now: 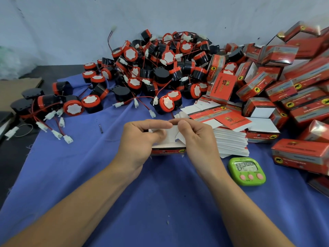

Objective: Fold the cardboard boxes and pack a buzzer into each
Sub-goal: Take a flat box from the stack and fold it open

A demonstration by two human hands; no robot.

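Cardboard box (pixel 168 151) is being folded just below the buzzers (pixel 160 68) piled at 12 o'clock. Its white flaps (pixel 171 135) are being pinched in a narrow grip by the left hand (pixel 140 139) at 9 and the right hand (pixel 195 139) at 3 o'clock; creases should be pressed square.

One timer (pixel 246 171) — dozens of buzzers (pixel 166 104), dozens of boxes (pixel 300 154).

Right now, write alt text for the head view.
A left hand and right hand pinch the white flaps of a red cardboard box above a blue cloth. Behind lies a heap of buzzers; folded boxes pile up right, near a green timer.
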